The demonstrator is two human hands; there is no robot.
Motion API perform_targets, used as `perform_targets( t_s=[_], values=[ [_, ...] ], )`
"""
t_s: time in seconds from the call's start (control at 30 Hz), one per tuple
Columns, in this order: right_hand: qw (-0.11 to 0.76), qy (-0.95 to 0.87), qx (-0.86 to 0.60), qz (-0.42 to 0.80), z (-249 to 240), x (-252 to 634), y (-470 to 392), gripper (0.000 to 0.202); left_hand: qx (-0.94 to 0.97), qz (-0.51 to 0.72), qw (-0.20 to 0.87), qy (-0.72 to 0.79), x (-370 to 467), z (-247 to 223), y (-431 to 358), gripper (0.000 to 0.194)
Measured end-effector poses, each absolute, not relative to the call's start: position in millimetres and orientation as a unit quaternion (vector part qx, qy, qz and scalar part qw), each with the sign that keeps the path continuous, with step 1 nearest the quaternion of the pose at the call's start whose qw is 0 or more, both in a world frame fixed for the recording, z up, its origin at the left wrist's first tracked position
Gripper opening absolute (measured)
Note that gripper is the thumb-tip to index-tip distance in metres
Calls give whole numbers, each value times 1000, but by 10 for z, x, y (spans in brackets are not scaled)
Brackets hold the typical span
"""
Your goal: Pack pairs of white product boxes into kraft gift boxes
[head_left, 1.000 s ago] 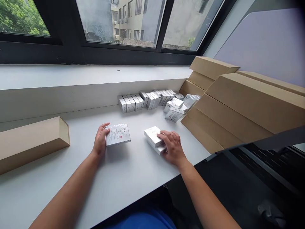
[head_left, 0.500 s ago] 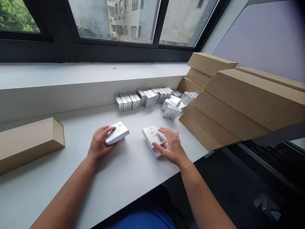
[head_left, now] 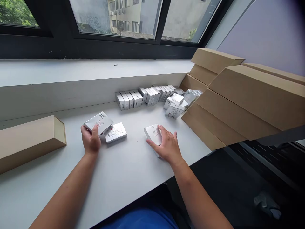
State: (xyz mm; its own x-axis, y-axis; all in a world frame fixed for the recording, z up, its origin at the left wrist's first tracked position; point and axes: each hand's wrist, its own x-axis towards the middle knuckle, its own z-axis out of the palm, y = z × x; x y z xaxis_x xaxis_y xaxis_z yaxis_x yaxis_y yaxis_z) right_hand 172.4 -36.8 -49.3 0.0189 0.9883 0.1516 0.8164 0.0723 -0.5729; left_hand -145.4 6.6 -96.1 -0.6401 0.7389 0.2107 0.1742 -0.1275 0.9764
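Observation:
My left hand (head_left: 91,140) grips a small white box (head_left: 98,122), tilted and raised off the table with its printed face up. Just right of it, a second white box (head_left: 116,132) lies flat on the table. My right hand (head_left: 168,144) has its thumb and fingers around a third white box (head_left: 153,134), whose right part is hidden under the fingers. Part of another box shows beneath that one. Farther back, a row of white boxes (head_left: 130,99) stands along the ledge, with a loose heap (head_left: 175,110) of similar ones at its right.
A long beige box (head_left: 28,138) lies on the white table (head_left: 119,178) at the left. Large brown cardboard boxes (head_left: 238,108) lean at the right. Behind the table runs a white window ledge (head_left: 90,70). The table's front edge runs diagonally past my right forearm.
My left hand has moved left with one box, and the other box lies apart from it on the table. My right hand has closed around its box. The view has shifted slightly.

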Motion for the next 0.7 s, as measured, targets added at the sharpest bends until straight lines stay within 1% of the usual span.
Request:
perform_targets(
  t_s=[0.07,0.13,0.23,0.33,0.4,0.47,0.53,0.6,0.67,0.7],
  values=[
    [253,-682,-668,160,-500,1714,-355,81,360,659,224,621,-1450,-952,48,41],
    [260,-677,-668,165,-487,1743,-353,81,351,660,234,622,-1447,-934,34,54],
    [312,-653,-669,171,-430,1849,-381,83,334,640,247,647,-1450,-906,39,75],
    [384,-617,-674,134,-398,1998,-410,79,348,611,251,665,-1450,-870,42,87],
    [400,-604,-684,83,-448,2106,-410,72,384,571,209,695,-1430,-829,9,93],
    [387,-600,-698,48,-571,2208,-395,66,443,514,130,723,-1386,-774,-62,99],
    [379,-598,-704,50,-742,2293,-381,60,543,454,48,705,-1320,-723,-149,95],
    [382,-604,-697,65,-910,2350,-378,55,683,371,4,629,-1244,-696,-218,79],
    [380,-627,-677,64,-1027,2376,-388,51,788,264,6,556,-1177,-699,-249,63],
    [373,-645,-664,59,-1058,2378,-395,50,813,216,18,540,-1151,-706,-251,60]
  ],
)
